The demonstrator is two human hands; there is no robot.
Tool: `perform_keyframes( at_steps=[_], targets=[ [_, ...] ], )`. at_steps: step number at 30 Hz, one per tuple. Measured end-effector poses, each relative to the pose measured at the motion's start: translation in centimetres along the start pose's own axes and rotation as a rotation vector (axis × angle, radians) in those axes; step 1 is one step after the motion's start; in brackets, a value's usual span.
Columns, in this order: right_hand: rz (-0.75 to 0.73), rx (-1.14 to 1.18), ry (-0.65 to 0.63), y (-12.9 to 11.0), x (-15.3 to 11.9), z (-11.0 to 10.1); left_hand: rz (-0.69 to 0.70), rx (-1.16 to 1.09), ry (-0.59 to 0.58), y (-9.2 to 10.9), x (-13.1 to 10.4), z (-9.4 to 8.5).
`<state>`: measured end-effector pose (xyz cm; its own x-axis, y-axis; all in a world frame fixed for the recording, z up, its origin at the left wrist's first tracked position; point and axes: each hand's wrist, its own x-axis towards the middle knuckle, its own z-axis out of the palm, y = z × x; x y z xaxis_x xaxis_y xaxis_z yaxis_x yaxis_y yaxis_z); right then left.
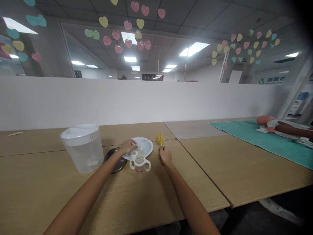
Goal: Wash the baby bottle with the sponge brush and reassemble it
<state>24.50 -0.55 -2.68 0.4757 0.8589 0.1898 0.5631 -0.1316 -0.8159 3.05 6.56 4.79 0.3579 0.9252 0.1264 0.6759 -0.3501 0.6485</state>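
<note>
My right hand is closed around the green handle of a bottle brush, whose yellow sponge head points up and away. My left hand reaches over the white plate, its fingers curled down at some clear bottle parts. What exactly lies between those fingers is too small to make out. In front of the plate stands a clear baby bottle, uncapped, with a white two-handled collar. A dark metal dish sits partly under my left forearm.
A tall translucent bucket holding water stands on the left of the wooden table. Far right, a baby doll lies on a green mat, with another person's arm across it. A white partition runs along the back.
</note>
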Motion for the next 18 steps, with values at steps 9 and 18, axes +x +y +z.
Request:
perform_keyframes(
  at_steps=[9, 18],
  targets=[
    [-0.379, -0.075, 0.258, -2.3, -2.3, -0.9, -0.006, -0.456, -0.006, 1.3, 0.1, -2.1],
    [-0.649, -0.183, 0.137, -3.2, -3.5, -0.1, 0.156, -0.389, 0.199, 2.7, -1.1, -1.2]
  ],
)
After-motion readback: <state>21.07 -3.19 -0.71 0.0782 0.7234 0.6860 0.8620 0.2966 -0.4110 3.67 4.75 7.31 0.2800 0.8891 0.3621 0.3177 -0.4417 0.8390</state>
